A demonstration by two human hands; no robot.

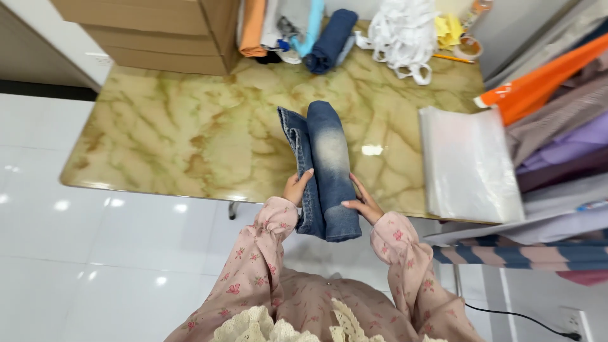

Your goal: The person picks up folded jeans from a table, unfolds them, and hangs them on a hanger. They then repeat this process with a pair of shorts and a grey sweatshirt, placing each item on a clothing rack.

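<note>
A pair of faded blue jeans (324, 166), folded into a long narrow strip, lies on the yellow marble-patterned table (190, 136) with its near end hanging over the front edge. My left hand (296, 187) presses against the left side of the folded jeans near the table edge. My right hand (362, 204) grips the right side, fingers laid on the denim. Both sleeves are pink with a small flower print.
A stack of clear plastic bags (465, 161) lies at the table's right. Cardboard boxes (155, 31) stand at the back left. Rolled dark denim (329, 39), white straps (402, 35) and coloured cloth sit at the back. Fabric rolls (557, 101) lean at the right. White tiled floor (95, 253) lies below.
</note>
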